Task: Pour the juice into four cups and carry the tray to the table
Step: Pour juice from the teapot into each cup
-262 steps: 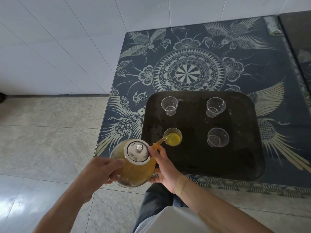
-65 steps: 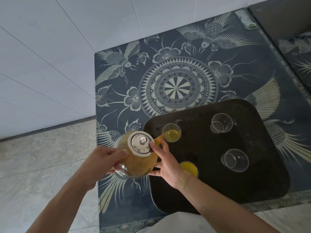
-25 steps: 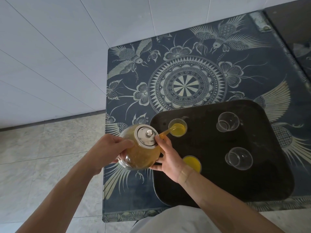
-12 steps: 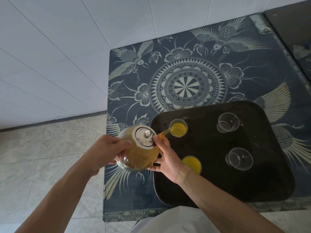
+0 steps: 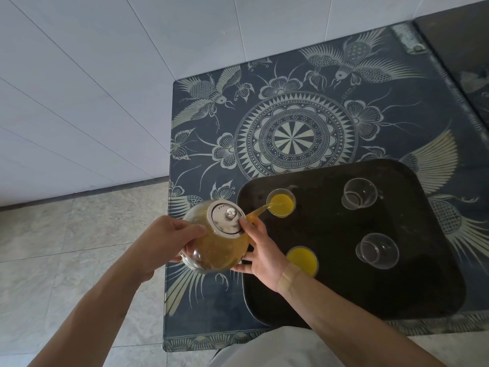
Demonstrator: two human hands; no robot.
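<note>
Both hands point(image 5: 169, 242) point(image 5: 264, 250) grip the teapot point(image 5: 217, 250), filling the second cup point(image 5: 281, 206); one cup point(image 5: 302, 260) full, two cups point(image 5: 360, 193) point(image 5: 377, 250) and tray point(image 5: 330, 300) carry remain

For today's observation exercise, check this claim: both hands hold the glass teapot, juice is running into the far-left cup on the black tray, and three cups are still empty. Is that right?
Not quite. The head view shows only two empty cups; the near-left cup is already full. The rest stands: left hand and right hand hold the glass teapot, pouring into the far-left cup on the black tray.
</note>
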